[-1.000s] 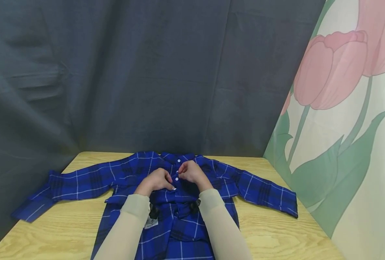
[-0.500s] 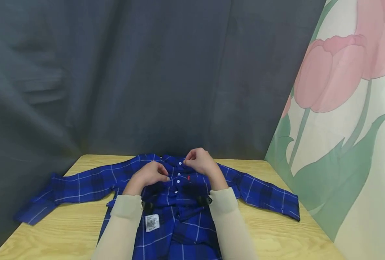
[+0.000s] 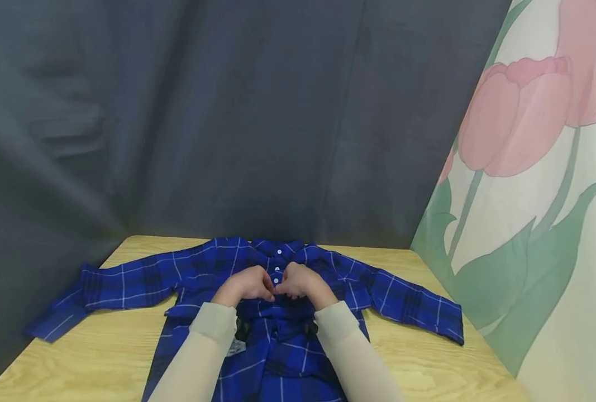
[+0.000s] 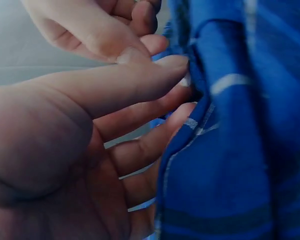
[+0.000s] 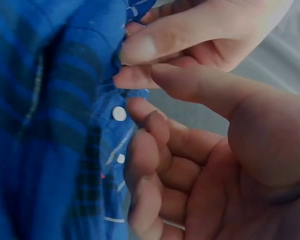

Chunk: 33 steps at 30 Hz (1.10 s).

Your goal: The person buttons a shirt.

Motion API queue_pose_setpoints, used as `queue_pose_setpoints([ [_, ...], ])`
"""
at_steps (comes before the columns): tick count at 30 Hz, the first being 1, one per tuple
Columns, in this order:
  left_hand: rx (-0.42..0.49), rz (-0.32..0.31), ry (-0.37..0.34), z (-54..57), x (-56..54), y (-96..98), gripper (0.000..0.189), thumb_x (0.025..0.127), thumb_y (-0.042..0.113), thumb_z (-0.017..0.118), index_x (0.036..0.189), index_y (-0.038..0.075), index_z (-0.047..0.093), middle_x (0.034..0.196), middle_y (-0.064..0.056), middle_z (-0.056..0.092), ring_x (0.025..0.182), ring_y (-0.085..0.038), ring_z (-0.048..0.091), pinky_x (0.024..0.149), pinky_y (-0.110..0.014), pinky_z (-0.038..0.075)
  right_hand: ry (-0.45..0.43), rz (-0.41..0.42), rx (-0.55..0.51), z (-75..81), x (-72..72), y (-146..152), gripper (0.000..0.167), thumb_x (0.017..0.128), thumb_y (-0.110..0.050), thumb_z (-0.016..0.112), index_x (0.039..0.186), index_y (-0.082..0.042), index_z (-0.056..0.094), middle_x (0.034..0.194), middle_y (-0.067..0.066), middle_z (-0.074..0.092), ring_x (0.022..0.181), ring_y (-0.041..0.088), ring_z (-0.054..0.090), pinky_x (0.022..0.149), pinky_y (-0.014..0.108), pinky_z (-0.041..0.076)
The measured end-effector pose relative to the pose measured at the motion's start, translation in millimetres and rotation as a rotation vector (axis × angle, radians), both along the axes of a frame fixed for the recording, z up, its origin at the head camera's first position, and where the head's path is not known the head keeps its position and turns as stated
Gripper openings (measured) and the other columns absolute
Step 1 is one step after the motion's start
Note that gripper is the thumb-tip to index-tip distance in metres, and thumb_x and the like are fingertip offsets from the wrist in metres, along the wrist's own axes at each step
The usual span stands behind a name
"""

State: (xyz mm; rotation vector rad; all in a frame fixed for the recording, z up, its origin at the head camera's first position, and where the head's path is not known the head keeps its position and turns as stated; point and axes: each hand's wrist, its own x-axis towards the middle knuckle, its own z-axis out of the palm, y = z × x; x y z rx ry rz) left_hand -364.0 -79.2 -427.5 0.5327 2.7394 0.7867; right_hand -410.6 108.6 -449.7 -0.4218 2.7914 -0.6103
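A blue plaid button-up shirt (image 3: 202, 276) lies front up on the table, sleeves spread to both sides. At its front opening, my left hand (image 3: 251, 283) pinches the edge of the cloth between thumb and forefinger; a white button (image 4: 186, 80) partly shows by the thumb. Right beside it is my right hand (image 3: 300, 282), fingers loosely bent, thumb and forefinger apart in the right wrist view. Its fingertips are close to the left hand's and to another white button (image 5: 119, 114). The cloth under both hands is partly hidden.
The shirt lies on a light wooden table (image 3: 101, 357). A dark grey curtain (image 3: 257, 123) hangs behind and to the left. At the right stands a panel with painted pink tulips (image 3: 519, 117). A white label (image 3: 236, 347) shows inside the shirt, partly behind the left sleeve.
Both hands first moved apart, the right one up toward the collar, baring the buttons. Now they are back together, lower on the button row, with the left hand pinching the cloth.
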Motion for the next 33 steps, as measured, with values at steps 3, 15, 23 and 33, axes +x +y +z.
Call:
queue_pose_setpoints([
  [3, -0.035, -0.022, -0.03, -5.8, -0.3, 0.5, 0.012, 0.09, 0.019, 0.088, 0.082, 0.011, 0.081, 0.073, 0.006, 0.067, 0.069, -0.012, 0.054, 0.065, -0.026, 0.044, -0.068, -0.045, 0.003, 27.7, 36.0, -12, 0.034, 0.092, -0.028, 0.084, 0.068, -0.006, 0.072, 0.06, 0.004, 0.065, 0.055, 0.017, 0.061, 0.052, 0.029, 0.047],
  [15, 0.063, 0.008, -0.036, -10.5, 4.2, -27.4, 0.012, 0.092, 0.016, 0.086, 0.083, 0.011, 0.079, 0.079, 0.002, 0.068, 0.077, -0.017, 0.058, 0.072, -0.031, 0.048, -0.025, -0.027, 0.022, 23.9, 54.0, -16, 0.027, 0.099, -0.019, 0.074, 0.077, -0.004, 0.075, 0.067, 0.004, 0.07, 0.059, 0.016, 0.065, 0.051, 0.025, 0.048],
  [23, 0.081, 0.005, -0.033, -7.3, 1.1, -31.7, 0.009, 0.091, 0.015, 0.085, 0.083, 0.011, 0.082, 0.079, 0.001, 0.072, 0.077, -0.017, 0.06, 0.073, -0.031, 0.051, -0.007, -0.004, 0.1, -27.2, 10.5, -9, 0.048, 0.093, -0.05, 0.081, 0.066, -0.014, 0.065, 0.061, 0.001, 0.063, 0.056, 0.018, 0.061, 0.056, 0.033, 0.052],
  [33, 0.116, 0.012, 0.001, -0.5, 2.9, -16.9, 0.01, 0.094, 0.01, 0.081, 0.084, 0.008, 0.085, 0.08, -0.001, 0.081, 0.074, -0.012, 0.07, 0.08, -0.033, 0.062, -0.005, -0.076, 0.042, -10.5, 15.1, -7, 0.026, 0.089, -0.024, 0.081, 0.071, -0.01, 0.068, 0.064, 0.004, 0.072, 0.056, 0.02, 0.068, 0.053, 0.032, 0.057],
])
